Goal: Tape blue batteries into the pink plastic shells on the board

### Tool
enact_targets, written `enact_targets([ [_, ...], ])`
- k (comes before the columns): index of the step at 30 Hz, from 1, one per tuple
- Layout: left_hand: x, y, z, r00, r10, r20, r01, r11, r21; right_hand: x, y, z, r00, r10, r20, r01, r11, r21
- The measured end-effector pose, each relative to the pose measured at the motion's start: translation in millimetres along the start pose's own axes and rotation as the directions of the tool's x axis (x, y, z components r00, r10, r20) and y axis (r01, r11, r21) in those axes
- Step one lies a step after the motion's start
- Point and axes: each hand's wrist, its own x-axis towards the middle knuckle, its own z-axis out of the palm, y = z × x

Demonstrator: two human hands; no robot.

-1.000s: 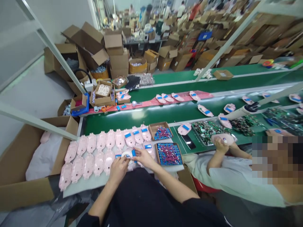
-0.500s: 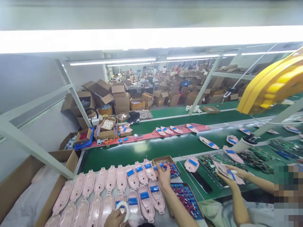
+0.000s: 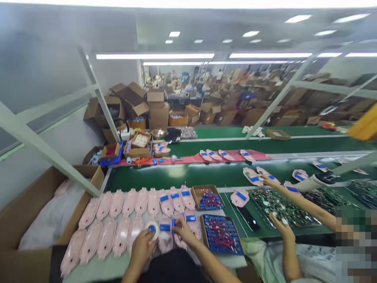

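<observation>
Two hands | left hand (image 3: 141, 248) grips tape roll (image 3: 152, 230) | right hand (image 3: 185, 232) pinches blue strip (image 3: 174, 223) | tray (image 3: 203, 230): blue cells (image 3: 222, 235)

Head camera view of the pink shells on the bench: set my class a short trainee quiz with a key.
1. True or false: the person's right hand holds the white tape roll.
2. What lies in the brown cardboard tray to the right of that hand? A) loose screws B) blue parts with red wires C) green circuit boards
3. Fill in the blank: the strips across the pale pink moulded plastic shells are coloured ____.

Key: 1 false, it is at the left hand; 2 B; 3 blue.
</observation>
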Motion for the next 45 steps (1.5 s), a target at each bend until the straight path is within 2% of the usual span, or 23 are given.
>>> enact_targets([
  [3, -4, 2, -20.3, 0.996, -0.070, 0.047, 0.070, 0.998, 0.008, 30, -2, 0, 0.994, -0.056, -0.096, 0.042, 0.988, -0.149],
  [6, -16, -5, -29.3, 0.989, -0.136, 0.053, 0.135, 0.990, 0.031, 76, -6, 6, 0.993, -0.098, -0.060, 0.072, 0.936, -0.343],
  [8, -30, -11, -32.4, 0.982, -0.176, 0.065, 0.173, 0.984, 0.050, 108, -12, 16, 0.991, -0.134, 0.013, 0.121, 0.839, -0.531],
  [10, -47, -18, -36.0, 0.975, -0.209, 0.082, 0.203, 0.977, 0.066, 138, -20, 31, 0.979, -0.146, 0.140, 0.202, 0.672, -0.712],
  [12, -64, -24, -41.0, 0.966, -0.241, 0.090, 0.234, 0.969, 0.075, 166, -26, 48, 0.954, -0.092, 0.285, 0.290, 0.513, -0.808],
  [13, -73, -27, -44.0, 0.961, -0.261, 0.087, 0.255, 0.964, 0.078, 179, -28, 57, 0.937, -0.054, 0.344, 0.329, 0.461, -0.824],
  [16, -96, -35, -53.1, 0.938, -0.339, 0.064, 0.333, 0.939, 0.090, 209, -27, 79, 0.890, 0.030, 0.455, 0.411, 0.375, -0.831],
  [19, -114, -42, -59.5, 0.912, -0.406, 0.052, 0.401, 0.912, 0.090, 227, -18, 94, 0.857, 0.078, 0.510, 0.466, 0.307, -0.830],
  [23, -125, -54, -62.5, 0.891, -0.451, 0.043, 0.446, 0.890, 0.091, 236, -1, 108, 0.832, 0.120, 0.541, 0.506, 0.236, -0.830],
  [28, -124, -68, -64.3, 0.887, -0.461, 0.018, 0.457, 0.885, 0.089, 241, 12, 113, 0.835, 0.135, 0.534, 0.509, 0.179, -0.842],
  [34, -126, -65, -67.3, 0.872, -0.488, 0.028, 0.486, 0.871, 0.072, 245, 12, 102, 0.850, 0.160, 0.501, 0.470, 0.196, -0.860],
  [37, -123, -60, -65.1, 0.882, -0.471, 0.028, 0.467, 0.880, 0.083, 246, 10, 105, 0.867, 0.176, 0.467, 0.430, 0.211, -0.878],
  [42, -92, -59, -64.1, 0.927, -0.365, -0.088, 0.374, 0.918, 0.135, 232, -13, 110, 0.876, 0.159, 0.455, 0.402, 0.280, -0.872],
  [44, -72, -59, -65.1, 0.936, -0.327, -0.131, 0.346, 0.924, 0.166, 208, -26, 102, 0.897, 0.106, 0.428, 0.377, 0.322, -0.869],
  [45, -60, -57, -65.3, 0.941, -0.307, -0.141, 0.329, 0.927, 0.181, 191, -32, 97, 0.909, 0.059, 0.413, 0.361, 0.385, -0.849],
])
